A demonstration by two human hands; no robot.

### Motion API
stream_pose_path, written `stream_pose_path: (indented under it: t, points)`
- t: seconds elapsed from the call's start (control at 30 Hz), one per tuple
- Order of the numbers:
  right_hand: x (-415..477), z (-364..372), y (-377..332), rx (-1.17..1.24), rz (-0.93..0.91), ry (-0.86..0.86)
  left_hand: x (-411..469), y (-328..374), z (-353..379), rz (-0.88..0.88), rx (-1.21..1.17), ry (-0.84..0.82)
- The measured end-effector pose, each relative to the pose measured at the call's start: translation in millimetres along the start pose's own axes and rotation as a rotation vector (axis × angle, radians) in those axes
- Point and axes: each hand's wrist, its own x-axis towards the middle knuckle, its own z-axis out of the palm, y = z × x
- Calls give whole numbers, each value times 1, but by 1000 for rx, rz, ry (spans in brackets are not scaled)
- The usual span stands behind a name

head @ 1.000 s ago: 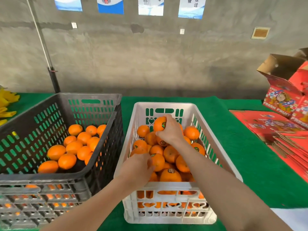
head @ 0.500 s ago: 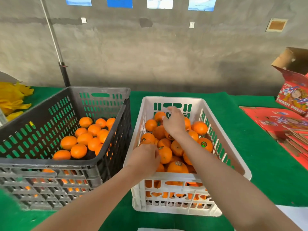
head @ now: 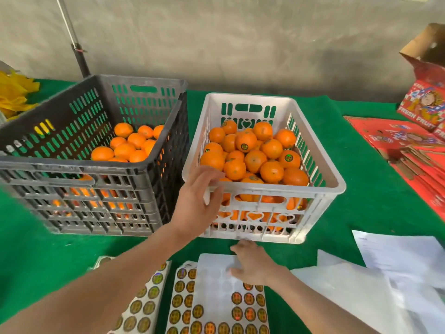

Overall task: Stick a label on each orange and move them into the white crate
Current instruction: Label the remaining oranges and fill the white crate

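Observation:
The white crate (head: 265, 188) stands at centre, heaped with oranges (head: 255, 161), some showing round labels. To its left the black crate (head: 72, 168) holds unlabelled oranges (head: 130, 147). Sheets of round gold labels (head: 224, 300) lie on the green cloth near me. My left hand (head: 199, 201) hovers with relaxed fingers at the white crate's near left corner and holds nothing. Fingers spread, my right hand (head: 252, 263) rests on the upper, peeled part of the middle label sheet.
More label sheets (head: 147, 302) lie to the left of the middle one. Used white backing papers (head: 385, 273) are strewn at the right. Red fruit cartons (head: 421, 104) and flattened red boxes (head: 409, 150) fill the far right. Yellow material (head: 14, 97) lies far left, and a pole (head: 77, 49) stands behind.
My right hand let go of an orange in the white crate and came down onto the label sheet. My left hand drew back out of the crate to its corner. The view tilted down.

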Motion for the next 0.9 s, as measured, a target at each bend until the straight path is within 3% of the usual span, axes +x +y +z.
stream_pose_path:
  t: [0.1, 0.17, 0.33, 0.4, 0.6, 0.77, 0.9]
  points:
    - [9, 2, 0, 56, 16, 7, -44, -4, -3, 19, 46, -36]
    - [5, -3, -1, 197, -9, 39, -68, -9, -2, -108, 59, -148]
    - [-10, -29, -21, 510, -178, 108, -71, -20, 14, -498, 26, -695]
    - [-16, -44, -23, 572, -222, 146, -62, -26, 15, -559, -1, -854]
    - [-38, -57, 5, 942, -89, 1, -53, -44, -17, -665, -125, -943]
    - [-37, -40, -15, 1004, -104, 185, -44, -38, -17, -684, -143, -1060]
    - [-34, -35, -23, 953, -117, 328, -40, -30, -3, -664, -131, -935]
